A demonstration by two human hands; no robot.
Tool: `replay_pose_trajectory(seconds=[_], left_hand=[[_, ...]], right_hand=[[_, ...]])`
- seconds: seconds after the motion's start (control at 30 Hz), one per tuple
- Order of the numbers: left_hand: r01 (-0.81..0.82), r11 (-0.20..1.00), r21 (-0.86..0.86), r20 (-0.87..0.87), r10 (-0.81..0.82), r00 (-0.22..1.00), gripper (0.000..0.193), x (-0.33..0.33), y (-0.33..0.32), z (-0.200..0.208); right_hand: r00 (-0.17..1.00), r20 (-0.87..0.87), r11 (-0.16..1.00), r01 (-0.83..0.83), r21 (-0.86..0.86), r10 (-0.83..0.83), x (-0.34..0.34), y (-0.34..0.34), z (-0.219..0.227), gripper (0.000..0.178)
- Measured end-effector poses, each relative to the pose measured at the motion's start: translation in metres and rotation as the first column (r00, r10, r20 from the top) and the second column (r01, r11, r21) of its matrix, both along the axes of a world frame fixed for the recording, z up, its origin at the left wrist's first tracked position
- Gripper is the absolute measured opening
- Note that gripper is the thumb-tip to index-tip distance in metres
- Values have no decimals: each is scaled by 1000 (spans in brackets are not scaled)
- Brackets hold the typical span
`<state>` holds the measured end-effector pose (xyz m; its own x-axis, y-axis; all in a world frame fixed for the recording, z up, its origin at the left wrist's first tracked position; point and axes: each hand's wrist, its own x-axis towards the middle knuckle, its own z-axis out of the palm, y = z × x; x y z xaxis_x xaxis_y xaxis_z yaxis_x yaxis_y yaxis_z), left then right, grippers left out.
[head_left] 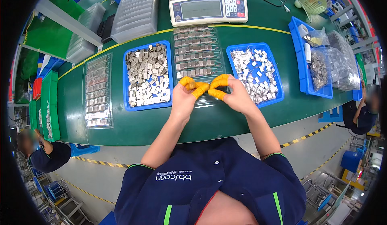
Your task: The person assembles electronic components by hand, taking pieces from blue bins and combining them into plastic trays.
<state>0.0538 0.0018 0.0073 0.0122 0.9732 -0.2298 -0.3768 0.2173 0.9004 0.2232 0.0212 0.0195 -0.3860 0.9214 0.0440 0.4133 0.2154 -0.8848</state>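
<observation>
A: Where are the hands?

B: The left hand [183, 98] and right hand [236, 94], orange-capped fingertips [219, 81] pinched together, meet over the clear plastic tray of small metal parts [197, 53]; whatever they pinch is hidden.

A: And the tray?

B: Straight ahead on the green surface [133, 126], long axis pointing away, equally near both.

Clear parts tray [197, 51] at the middle of the table [133, 124], bin of metal pieces [147, 75] to its left, second bin [254, 72] to its right, weighing scale [207, 5] behind, both hands just before the tray
</observation>
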Motion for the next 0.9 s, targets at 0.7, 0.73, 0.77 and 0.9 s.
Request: replay_pose_trajectory(seconds=[0.7,0.73,0.77,0.9], left_hand=[[-120,978,-170,46,129,991,15,8,31,14],[-45,991,-126,60,53,997,16,6,32,17],[30,996,-81,71,-24,997,17,5,34,18],[16,998,-57,18,-15,1000,18,10,36,2]], right_hand=[[960,114,699,104,708,-258,-6,18,14,18],[960,116,700,101,707,-256,-4,21,12,18],[955,122,732,122,670,-271,0,26,8,18],[968,103,812,130,568,-227,-1,31,-4,18]])
